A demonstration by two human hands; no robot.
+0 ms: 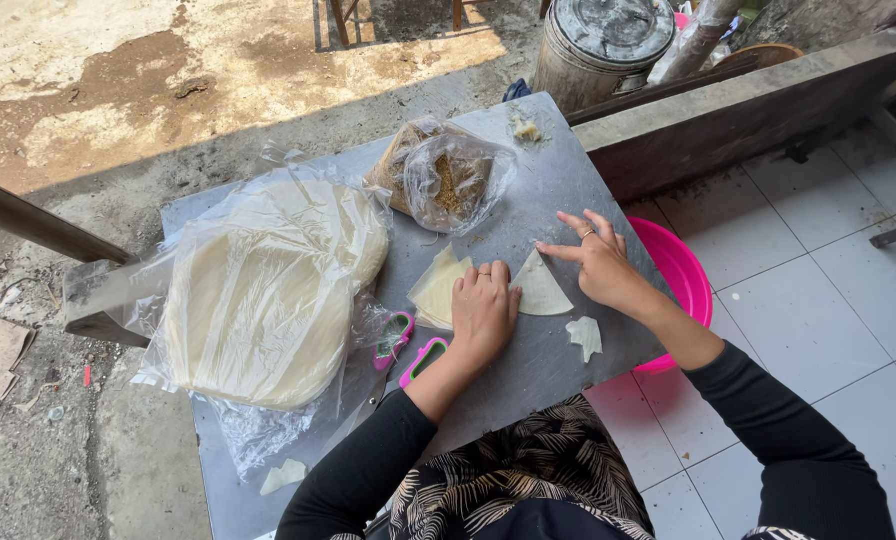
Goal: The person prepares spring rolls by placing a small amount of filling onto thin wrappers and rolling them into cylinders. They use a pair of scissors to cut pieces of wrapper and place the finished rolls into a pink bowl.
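A pale triangular dough sheet (543,287) lies on the grey metal table (528,370). My left hand (483,308) presses flat on its left edge, fingers together. My right hand (601,262) touches the sheet's upper right corner with its fingertips, fingers spread. A small stack of similar cut sheets (438,288) lies just left of my left hand. A torn scrap of dough (586,335) rests below my right hand.
A big stack of round wrappers in clear plastic (268,290) fills the table's left. A plastic bag of brown filling (446,180) sits at the back. Pink-handled scissors (408,345) lie by my left wrist. A pink basin (683,280) stands right of the table. A metal drum (608,45) stands behind.
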